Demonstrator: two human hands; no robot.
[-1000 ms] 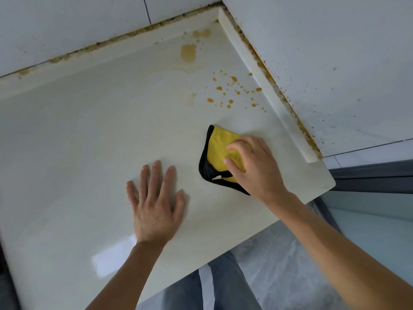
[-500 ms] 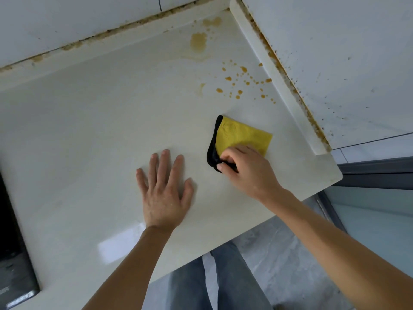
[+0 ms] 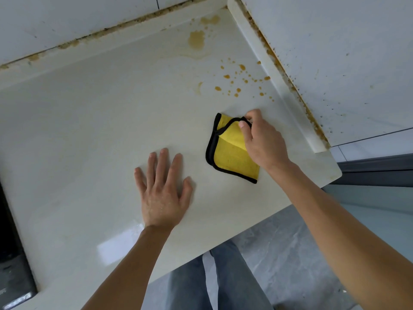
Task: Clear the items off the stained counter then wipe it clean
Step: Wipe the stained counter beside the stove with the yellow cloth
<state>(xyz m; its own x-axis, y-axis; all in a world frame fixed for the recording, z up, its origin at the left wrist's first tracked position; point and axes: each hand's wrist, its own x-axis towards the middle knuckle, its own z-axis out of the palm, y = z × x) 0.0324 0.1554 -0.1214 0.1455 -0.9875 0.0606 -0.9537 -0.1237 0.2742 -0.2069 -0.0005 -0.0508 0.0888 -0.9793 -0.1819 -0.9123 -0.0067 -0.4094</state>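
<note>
A yellow cloth with a black hem [image 3: 230, 154] lies on the cream counter [image 3: 89, 130], right of centre. My right hand [image 3: 261, 139] pinches the cloth's far corner between thumb and fingers and folds it back over the rest. My left hand [image 3: 163, 189] lies flat on the counter, fingers spread, a little to the left of the cloth. Orange-brown stains: a large blotch [image 3: 196, 40] near the back corner and a scatter of small drops [image 3: 241, 80] just beyond the cloth.
A raised cream upstand [image 3: 274, 70] runs along the right side, with brown grime along its joint to the speckled white wall [image 3: 335, 52]. A dark hob edge [image 3: 11, 265] sits at the far left. The counter's front edge [image 3: 223, 240] is near my legs.
My right hand moved from the cloth's near black edge up to its far corner and lifted that corner over. The cloth now lies more spread out. My left hand stayed flat.
</note>
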